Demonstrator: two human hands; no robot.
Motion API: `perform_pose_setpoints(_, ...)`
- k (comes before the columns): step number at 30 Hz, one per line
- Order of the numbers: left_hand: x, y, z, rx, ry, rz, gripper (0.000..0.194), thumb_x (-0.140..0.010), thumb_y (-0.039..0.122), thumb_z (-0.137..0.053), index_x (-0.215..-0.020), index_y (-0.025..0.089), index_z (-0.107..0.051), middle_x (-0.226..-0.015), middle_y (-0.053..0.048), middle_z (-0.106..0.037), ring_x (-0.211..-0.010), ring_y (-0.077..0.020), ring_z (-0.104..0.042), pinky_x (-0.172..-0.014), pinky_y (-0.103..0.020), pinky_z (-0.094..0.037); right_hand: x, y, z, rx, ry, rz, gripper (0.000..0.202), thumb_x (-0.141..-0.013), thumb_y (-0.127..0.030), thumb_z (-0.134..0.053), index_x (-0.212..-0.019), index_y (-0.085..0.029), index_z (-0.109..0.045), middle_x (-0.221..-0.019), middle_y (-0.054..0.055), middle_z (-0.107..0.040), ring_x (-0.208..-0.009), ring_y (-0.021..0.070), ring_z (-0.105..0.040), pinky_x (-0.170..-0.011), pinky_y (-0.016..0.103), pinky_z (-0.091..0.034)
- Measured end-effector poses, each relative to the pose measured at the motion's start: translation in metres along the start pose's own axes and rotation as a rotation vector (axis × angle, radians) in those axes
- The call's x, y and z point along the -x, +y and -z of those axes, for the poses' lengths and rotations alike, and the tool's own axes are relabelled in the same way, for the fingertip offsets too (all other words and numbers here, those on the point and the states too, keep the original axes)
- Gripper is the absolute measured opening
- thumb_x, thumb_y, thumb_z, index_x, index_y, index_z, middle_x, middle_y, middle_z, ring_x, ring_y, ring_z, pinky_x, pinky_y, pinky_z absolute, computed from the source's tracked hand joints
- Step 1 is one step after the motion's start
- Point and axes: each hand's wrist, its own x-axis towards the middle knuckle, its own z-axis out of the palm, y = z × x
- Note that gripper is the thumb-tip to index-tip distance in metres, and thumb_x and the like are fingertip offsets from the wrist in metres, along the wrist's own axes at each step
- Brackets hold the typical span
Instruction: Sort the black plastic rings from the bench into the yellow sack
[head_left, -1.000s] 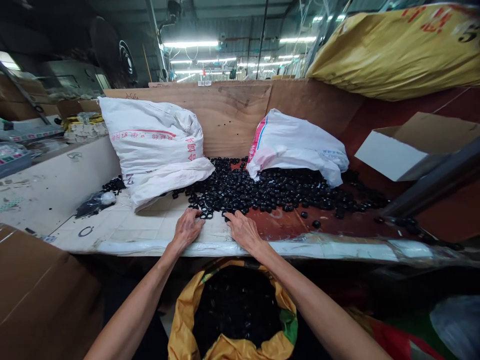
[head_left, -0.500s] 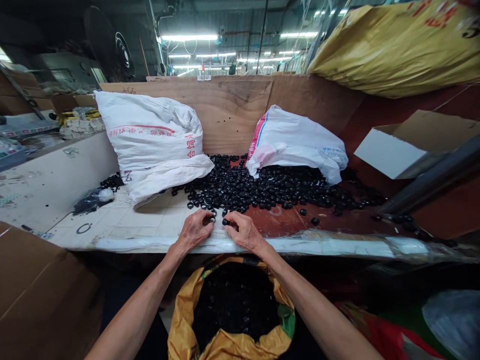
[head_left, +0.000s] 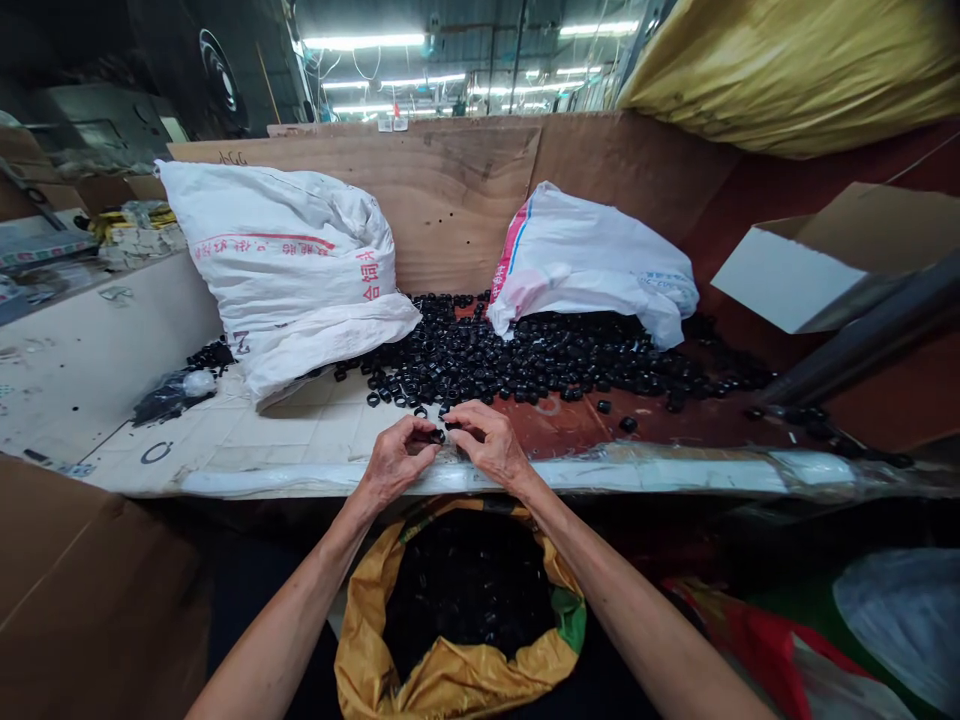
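Black and small, a ring sits pinched between thumb and fingers of the left hand; whether the right hand, curled just beside it, grips anything is unclear. Beyond both hands spread loose black parts; below them gapes a yellow sack.

"What's over on the right?"
"A yellow sack up high, with a white-sided carton below it."
"And on the left?"
"A brown cardboard box, low in the corner. Strip lights glow beyond the wooden panel."
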Motion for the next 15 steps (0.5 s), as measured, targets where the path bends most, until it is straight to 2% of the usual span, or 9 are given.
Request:
perform_pose_setpoints(3,0.0011,0.0010,0.0015,-0.032,0.013,-0.063,0.019,-0.083,0.023,-0.068,-0.101,0.017,-0.068,-0.095,-0.006,-0.070,-0.089,-0.0172,-0.070,-0.083,-0.030,-0.059,0.0003,0.0011,0.0005,0.011,-0.010,0.012,0.020,-0.088,-0.019,-0.061,-0.102,-0.019,-0.075,-0.103,0.009,-0.070,-0.090,0.0185,-0.067,-0.076,0.029,-0.054)
perform_pose_setpoints(6,0.0012,0.0046,0.0043,-0.062,0.020,-0.127,0.020,-0.084,0.022,-0.067,-0.102,0.018,-0.071,-0.099,-0.006,-0.068,-0.092,-0.0176,-0.068,-0.082,-0.029,-0.058,0.0012,0.0053,-0.0010,-0.045,-0.041,-0.043,0.023,-0.089,-0.021,-0.062,-0.110,-0.020,-0.071,-0.100,0.007,-0.069,-0.086,0.0170,-0.066,-0.072,0.027,-0.055)
perform_pose_setpoints(8,0.0010,0.0070,0.0055,-0.067,0.012,-0.150,0.021,-0.084,0.021,-0.067,-0.104,0.019,-0.072,-0.101,-0.007,-0.068,-0.094,-0.0177,-0.068,-0.082,-0.029,-0.058,0.0016,0.0074,-0.0016,-0.077,-0.044,-0.070,0.020,-0.087,-0.022,-0.067,-0.106,-0.019,-0.070,-0.094,0.005,-0.068,-0.082,0.0165,-0.066,-0.071,0.026,-0.055)
perform_pose_setpoints(11,0.0008,0.0084,0.0052,-0.062,0.003,-0.166,0.021,-0.084,0.020,-0.067,-0.104,0.019,-0.072,-0.102,-0.007,-0.068,-0.094,-0.0178,-0.067,-0.080,-0.029,-0.057,0.0016,0.0067,-0.0006,-0.047,-0.041,0.005,0.011,-0.087,-0.024,-0.069,-0.096,-0.019,-0.073,-0.094,0.005,-0.069,-0.085,0.0176,-0.067,-0.075,0.029,-0.056)
perform_pose_setpoints(15,0.0011,0.0051,0.0018,-0.022,0.014,-0.138,0.022,-0.083,0.019,-0.068,-0.105,0.017,-0.071,-0.101,-0.007,-0.068,-0.089,-0.0164,-0.067,-0.079,-0.028,-0.057,0.0018,0.0020,0.0014,-0.008,-0.038,0.100,0.016,-0.091,-0.022,-0.064,-0.103,-0.021,-0.076,-0.105,0.008,-0.070,-0.095,0.0188,-0.067,-0.085,0.033,-0.055)
